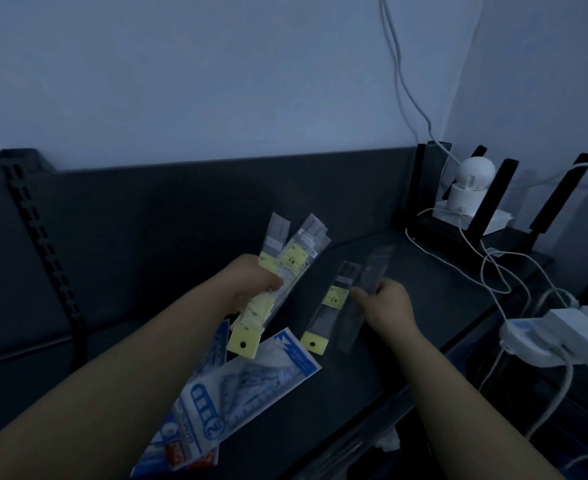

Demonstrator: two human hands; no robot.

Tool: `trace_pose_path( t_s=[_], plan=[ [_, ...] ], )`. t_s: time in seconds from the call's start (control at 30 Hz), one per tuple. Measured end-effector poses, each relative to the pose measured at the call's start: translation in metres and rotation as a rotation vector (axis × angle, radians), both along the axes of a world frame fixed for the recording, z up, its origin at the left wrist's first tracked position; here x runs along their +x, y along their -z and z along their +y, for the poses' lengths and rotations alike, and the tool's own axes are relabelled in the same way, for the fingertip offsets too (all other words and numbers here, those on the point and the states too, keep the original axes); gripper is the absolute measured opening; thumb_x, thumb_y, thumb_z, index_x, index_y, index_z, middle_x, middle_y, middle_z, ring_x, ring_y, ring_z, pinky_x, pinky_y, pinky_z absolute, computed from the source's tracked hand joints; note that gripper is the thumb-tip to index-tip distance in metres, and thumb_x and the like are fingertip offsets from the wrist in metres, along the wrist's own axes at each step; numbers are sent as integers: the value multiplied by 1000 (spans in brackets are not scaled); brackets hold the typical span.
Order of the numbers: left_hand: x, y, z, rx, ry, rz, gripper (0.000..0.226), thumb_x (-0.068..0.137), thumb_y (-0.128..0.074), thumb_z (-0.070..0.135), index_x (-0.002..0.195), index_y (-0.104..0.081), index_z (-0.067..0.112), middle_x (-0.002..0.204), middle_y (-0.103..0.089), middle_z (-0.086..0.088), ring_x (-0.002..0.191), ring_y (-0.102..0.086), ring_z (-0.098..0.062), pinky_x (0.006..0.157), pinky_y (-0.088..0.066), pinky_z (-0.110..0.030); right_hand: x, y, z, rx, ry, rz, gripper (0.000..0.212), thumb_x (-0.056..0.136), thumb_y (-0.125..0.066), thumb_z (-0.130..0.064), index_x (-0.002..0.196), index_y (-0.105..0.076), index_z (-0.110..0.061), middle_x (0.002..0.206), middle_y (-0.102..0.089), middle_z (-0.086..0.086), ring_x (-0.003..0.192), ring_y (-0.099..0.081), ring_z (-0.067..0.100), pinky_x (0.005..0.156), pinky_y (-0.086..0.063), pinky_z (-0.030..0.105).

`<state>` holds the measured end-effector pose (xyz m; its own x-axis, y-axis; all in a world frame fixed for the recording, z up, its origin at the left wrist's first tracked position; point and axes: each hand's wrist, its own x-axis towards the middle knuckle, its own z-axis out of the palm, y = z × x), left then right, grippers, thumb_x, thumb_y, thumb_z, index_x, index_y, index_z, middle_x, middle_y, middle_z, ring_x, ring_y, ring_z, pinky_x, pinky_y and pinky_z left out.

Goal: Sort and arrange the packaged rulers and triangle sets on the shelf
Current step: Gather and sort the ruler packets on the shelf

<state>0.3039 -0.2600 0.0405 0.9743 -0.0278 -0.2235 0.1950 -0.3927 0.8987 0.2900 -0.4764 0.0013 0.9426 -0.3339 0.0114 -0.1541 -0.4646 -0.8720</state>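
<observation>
gathering rulers, i judge: my left hand (251, 282) curls tight round a fanned ruler bundle (294, 258) above the shelf (424, 289); my right hand (389, 306) pinches a clear ruler pack (368, 282) low on it, beside a yellow-tagged ruler (330, 306). next i'd lift that pack into the bundle and square the edges.

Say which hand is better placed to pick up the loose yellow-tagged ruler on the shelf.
Right. The right hand is beside that ruler, pinching a clear pack; the left hand is full, gripping a bundle of rulers.
</observation>
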Motion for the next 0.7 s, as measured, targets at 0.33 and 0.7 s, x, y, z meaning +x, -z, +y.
trace_pose_path(
  t_s=[0.33,0.7],
  plan=[
    [-43,8,33,48,-39,-38,21,87,-62,3,108,-66,8,100,-66,-10,87,-63,-23,74,-50,-28,15,-9,52,-628,-121,306,54,81,-69,-27,127,-49,-6,129,-47,17,115,-48,29,87,-45,33],
    [-72,23,53,-59,-97,-31,12,86,-65,5,92,-66,16,97,-70,-9,91,-67,-24,81,-55,-36,-1,-26,37,-559,-196,490,52,77,-75,-19,119,-53,2,109,-60,15,97,-60,28,75,-51,32]
  ],
)
